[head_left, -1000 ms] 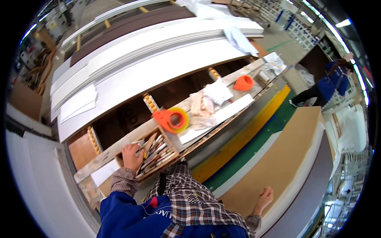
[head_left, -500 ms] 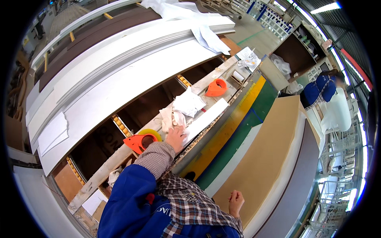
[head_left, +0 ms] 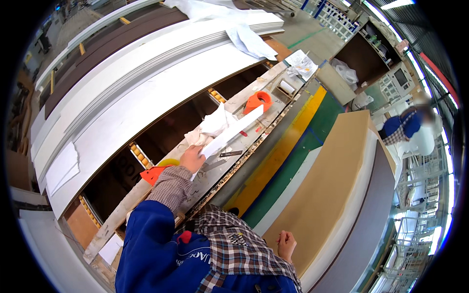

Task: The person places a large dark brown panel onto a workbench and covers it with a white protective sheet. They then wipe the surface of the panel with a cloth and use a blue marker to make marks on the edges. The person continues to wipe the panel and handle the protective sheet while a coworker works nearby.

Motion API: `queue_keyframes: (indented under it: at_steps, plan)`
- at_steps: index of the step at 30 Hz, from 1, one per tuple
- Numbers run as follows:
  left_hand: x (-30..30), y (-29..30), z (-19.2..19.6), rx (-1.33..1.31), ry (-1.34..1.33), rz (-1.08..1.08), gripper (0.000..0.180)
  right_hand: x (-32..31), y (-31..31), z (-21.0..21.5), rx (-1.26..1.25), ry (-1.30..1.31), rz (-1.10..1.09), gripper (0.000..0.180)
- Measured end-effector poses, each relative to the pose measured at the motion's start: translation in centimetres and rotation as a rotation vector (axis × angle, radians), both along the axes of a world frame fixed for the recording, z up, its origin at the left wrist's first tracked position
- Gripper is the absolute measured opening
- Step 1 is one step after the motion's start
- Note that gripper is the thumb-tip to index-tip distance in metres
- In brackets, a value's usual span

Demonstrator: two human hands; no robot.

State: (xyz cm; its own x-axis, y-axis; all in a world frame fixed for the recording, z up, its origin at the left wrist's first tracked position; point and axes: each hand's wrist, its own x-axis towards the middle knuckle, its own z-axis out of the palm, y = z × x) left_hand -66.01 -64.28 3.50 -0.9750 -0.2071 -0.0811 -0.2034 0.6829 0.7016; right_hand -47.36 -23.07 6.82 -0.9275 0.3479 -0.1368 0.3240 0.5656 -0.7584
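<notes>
My left hand grips the near end of a long white flat strip, which slants away over the narrow wooden bench ledge. Just left of that hand lies an orange tape dispenser with a yellow roll. Crumpled white cloth or paper sits beside the strip, and a second orange dispenser stands farther along. My right hand hangs at my side with its fingers curled, holding nothing, next to a tan board.
Stacked long white panels and dark boards lie beyond the ledge. Papers rest at the ledge's far end. Yellow and green floor stripes run between bench and tan board. A co-worker stands at the far right by a machine.
My left hand has moved rightward along the ledge, from the tray of tools past the orange dispenser, and now holds the white strip. My right hand stays at my side.
</notes>
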Motion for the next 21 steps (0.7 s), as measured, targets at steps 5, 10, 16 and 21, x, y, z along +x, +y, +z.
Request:
queue_keyframes:
  at_steps: [5,10,16,21]
  plan:
    - [0.3,1.7,-1.1,-0.767,0.508,-0.348,0.019,-0.8,-0.1,0.0,-0.003,-0.052,0.046,0.021]
    - [-0.1,3.1,-3.1,-0.875,0.239,-0.647,0.014,-1.1,0.0,-0.5,-0.061,0.041,0.042,0.025]
    - [-0.3,5.0,-3.3,-0.691,0.1,-0.419,0.015,1.3,0.2,-1.6,0.016,-0.03,-0.027,0.025]
    - [-0.8,5.3,-6.2,-0.681,0.006,-0.326,0.015,3.2,-0.2,-2.4,-0.016,-0.103,-0.068,0.021]
